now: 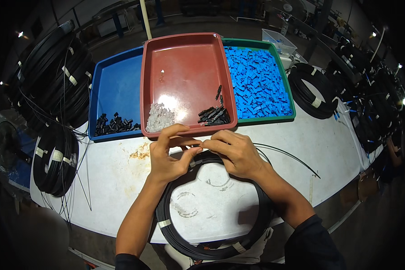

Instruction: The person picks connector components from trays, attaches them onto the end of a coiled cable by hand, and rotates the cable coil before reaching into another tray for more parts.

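Note:
My left hand [170, 155] and my right hand [238, 155] meet fingertip to fingertip above the far side of a black cable coil [266, 211]. Thumb and index finger of the left hand are pinched together; whatever small piece sits between them is covered by the fingers. The right hand's fingers are closed too, around a thin black cable [292, 156] whose loose end runs out to the right over the table. Pale bands of tape tie the coil, which overhangs the table's near edge.
Beyond my hands stand a blue tray [117, 85] with small black parts, a red tray [184, 67] with whitish translucent and black pieces, and a green tray [287, 90] full of blue connectors [256, 85]. More cable coils lie left [54, 164] and right [312, 96].

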Motion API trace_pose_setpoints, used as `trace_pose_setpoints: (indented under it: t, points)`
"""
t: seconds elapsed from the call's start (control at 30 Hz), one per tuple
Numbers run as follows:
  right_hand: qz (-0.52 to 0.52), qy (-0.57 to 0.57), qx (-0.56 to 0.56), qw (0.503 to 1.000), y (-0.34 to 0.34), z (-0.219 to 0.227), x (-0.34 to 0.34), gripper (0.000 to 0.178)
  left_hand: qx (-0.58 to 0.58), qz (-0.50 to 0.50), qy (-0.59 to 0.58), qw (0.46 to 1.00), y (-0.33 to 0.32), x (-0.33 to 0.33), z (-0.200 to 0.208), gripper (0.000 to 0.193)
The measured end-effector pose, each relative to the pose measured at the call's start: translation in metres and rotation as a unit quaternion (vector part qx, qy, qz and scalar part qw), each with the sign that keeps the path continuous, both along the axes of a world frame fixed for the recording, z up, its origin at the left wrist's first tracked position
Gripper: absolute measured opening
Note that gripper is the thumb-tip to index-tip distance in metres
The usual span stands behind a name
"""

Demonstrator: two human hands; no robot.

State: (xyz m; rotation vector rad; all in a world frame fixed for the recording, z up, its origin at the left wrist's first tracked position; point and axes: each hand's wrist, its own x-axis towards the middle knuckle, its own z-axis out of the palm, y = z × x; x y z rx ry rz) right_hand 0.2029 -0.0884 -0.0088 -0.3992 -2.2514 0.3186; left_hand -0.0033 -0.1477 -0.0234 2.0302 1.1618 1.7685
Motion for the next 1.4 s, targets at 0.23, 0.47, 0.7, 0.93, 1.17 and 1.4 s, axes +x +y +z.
trace_pose_setpoints:
  t: [0.23, 0.47, 0.7, 0.93, 1.17, 1.4]
  points:
    - [0.010, 0.018, -0.076, 0.997, 0.005, -0.004, 0.001, 0.037, -0.122, 0.074, -0.032, 0.989, 0.006, -0.016, 0.028, 0.033]
    - [0.003, 0.029, -0.116, 0.993, 0.003, -0.002, -0.001, 0.025, -0.190, 0.211, 0.275, 0.919, 0.043, -0.091, 0.064, 0.017]
    - [0.009, 0.022, -0.126, 0.992, 0.003, 0.001, 0.001, 0.025, -0.166, 0.177, 0.471, 0.848, 0.078, -0.090, 0.035, 0.022]
    - [0.021, 0.008, -0.128, 0.992, 0.004, -0.005, 0.000, 0.030, -0.210, 0.224, 0.492, 0.814, 0.091, -0.090, 0.027, 0.019]
    - [0.027, 0.003, -0.129, 0.991, 0.008, -0.008, 0.000, 0.034, -0.252, 0.175, 0.475, 0.825, 0.086, -0.085, 0.042, 0.014]
    - [0.038, -0.008, -0.135, 0.990, 0.008, -0.005, 0.001, 0.033, -0.208, 0.153, 0.519, 0.815, 0.084, -0.078, 0.049, 0.024]
